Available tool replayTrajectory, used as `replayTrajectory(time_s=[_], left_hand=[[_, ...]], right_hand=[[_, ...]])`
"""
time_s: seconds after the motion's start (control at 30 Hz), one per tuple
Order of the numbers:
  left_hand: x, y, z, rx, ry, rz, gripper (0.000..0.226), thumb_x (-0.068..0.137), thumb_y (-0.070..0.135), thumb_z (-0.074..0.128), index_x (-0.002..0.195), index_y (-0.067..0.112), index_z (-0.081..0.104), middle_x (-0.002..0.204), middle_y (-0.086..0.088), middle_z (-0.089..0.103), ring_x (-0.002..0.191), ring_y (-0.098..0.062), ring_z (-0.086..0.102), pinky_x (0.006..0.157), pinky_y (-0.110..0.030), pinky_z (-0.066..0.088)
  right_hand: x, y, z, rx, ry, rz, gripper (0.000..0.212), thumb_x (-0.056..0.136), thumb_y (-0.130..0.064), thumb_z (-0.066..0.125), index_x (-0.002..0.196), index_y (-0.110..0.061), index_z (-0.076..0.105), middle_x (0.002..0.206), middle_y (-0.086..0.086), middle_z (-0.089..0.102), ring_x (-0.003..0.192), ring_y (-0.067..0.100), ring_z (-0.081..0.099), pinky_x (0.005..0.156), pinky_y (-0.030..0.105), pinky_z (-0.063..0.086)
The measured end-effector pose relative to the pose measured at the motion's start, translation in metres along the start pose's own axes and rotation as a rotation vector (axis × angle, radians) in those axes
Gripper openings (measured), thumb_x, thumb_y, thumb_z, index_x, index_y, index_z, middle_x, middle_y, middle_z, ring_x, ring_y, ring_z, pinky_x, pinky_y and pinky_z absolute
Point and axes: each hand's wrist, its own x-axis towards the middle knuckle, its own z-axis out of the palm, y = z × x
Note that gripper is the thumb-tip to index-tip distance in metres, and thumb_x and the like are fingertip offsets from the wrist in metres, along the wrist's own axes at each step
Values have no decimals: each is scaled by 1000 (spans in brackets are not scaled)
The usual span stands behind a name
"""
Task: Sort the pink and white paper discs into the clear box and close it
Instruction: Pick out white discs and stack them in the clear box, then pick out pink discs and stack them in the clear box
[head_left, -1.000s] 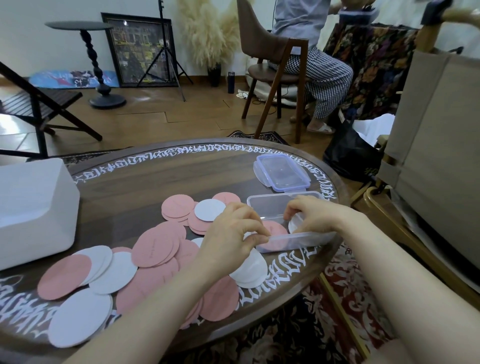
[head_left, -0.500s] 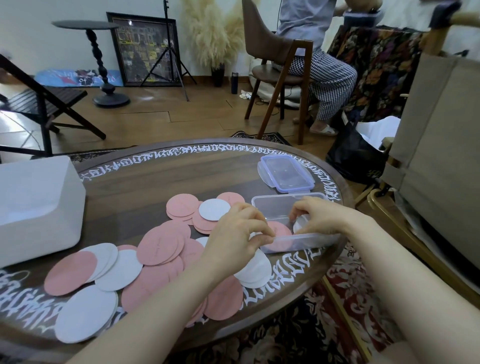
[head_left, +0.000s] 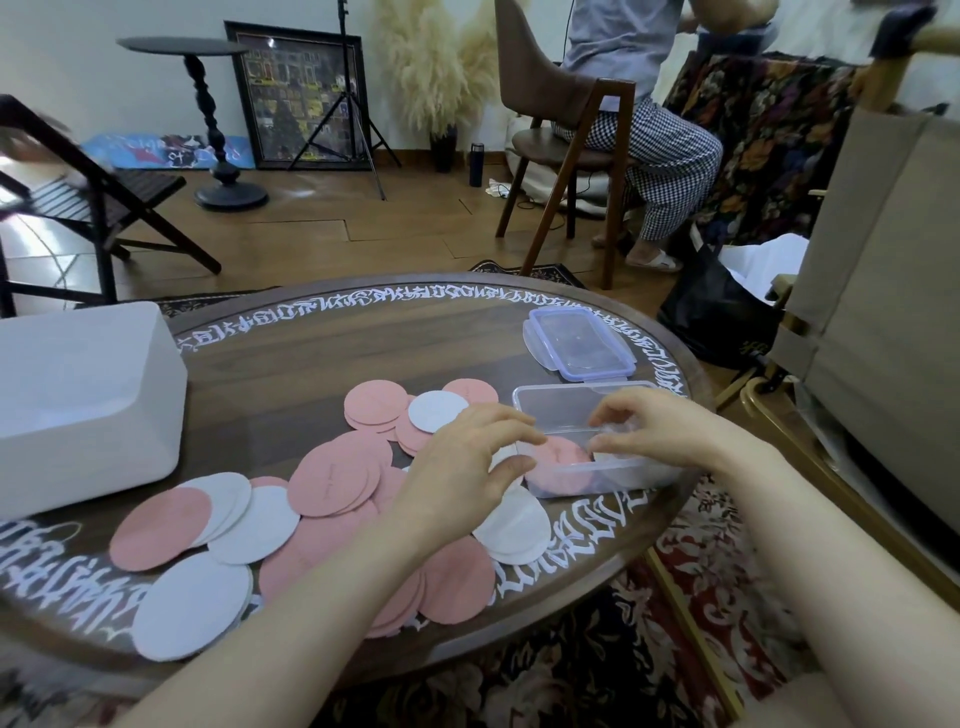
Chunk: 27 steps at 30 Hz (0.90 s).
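The pink disc (head_left: 558, 457) lay in the clear box (head_left: 576, 410) between the left hand (head_left: 470, 460) and right hand (head_left: 654, 428), both grips loosely spread, pinching nothing visible.

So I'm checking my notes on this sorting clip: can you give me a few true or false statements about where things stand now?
1. The lid is on the box. False: it lies on the table beyond the box.
2. A pink disc lies in the box. True.
3. Many discs are on the table. True.
4. The white bin sits right of the box. False: it is at the table's left.
5. Both the left hand and right hand are at the box. True.
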Motion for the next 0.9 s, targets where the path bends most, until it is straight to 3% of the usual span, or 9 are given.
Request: replayTrajectory(time_s=[0.13,0.3,0.37,0.47,0.57,0.73,0.8,0.9], left_hand=[[-7,-5,-22,31,-8,-39,25,87,16,63,109,27,67,113,23,56,115,-4,48,91,-21,37],[-26,-11,-48,145,-56,-102,26,88,23,63,113,26,65,120,13,57,111,-6,50,86,-22,40],[-34,-13,-60,170,-58,-124,28,87,23,64,114,26,65,120,15,58,112,-6,51,86,-21,39],[-47,-16,-78,236,-65,-172,28,87,27,63,114,32,63,120,19,56,115,-7,50,93,-34,43],[-59,-21,-95,282,-68,-253,29,86,29,63,114,37,62,120,19,54,116,-8,49,93,-38,44],[-72,-26,-120,319,-78,-382,33,88,27,62,121,30,60,124,11,52,113,-12,53,95,-37,44],[-81,-29,-126,338,-97,-410,35,88,28,61,123,29,58,125,10,51,114,-11,51,95,-34,42],[-95,-35,-127,368,-146,-437,41,87,30,63,126,31,54,130,11,49,118,-8,47,83,-22,35]], right_hand=[[-12,-9,-3,36,181,-69,20,78,-43,71,95,-36,63,106,-12,63,103,7,57,96,36,46],[-34,-47,-3,93,267,-183,19,81,-38,70,99,-32,66,107,-16,63,106,1,53,97,25,40],[-44,-64,2,142,251,-233,17,81,-36,71,98,-32,67,105,-19,63,105,-3,53,95,20,38],[-54,-85,15,126,207,-302,18,82,-39,69,99,-33,67,101,-22,62,103,-4,51,90,20,39],[-61,-100,30,56,154,-355,21,82,-41,68,102,-34,65,100,-25,57,103,-5,46,88,18,36],[-58,-122,44,40,89,-384,23,84,-44,65,105,-38,63,109,-23,57,108,-3,47,88,21,39],[-54,-132,50,29,78,-384,24,85,-42,65,108,-36,63,112,-20,56,104,-2,46,80,13,36],[-47,-149,62,-12,53,-403,29,84,-42,65,111,-32,63,109,-15,56,100,1,43,79,15,35]])
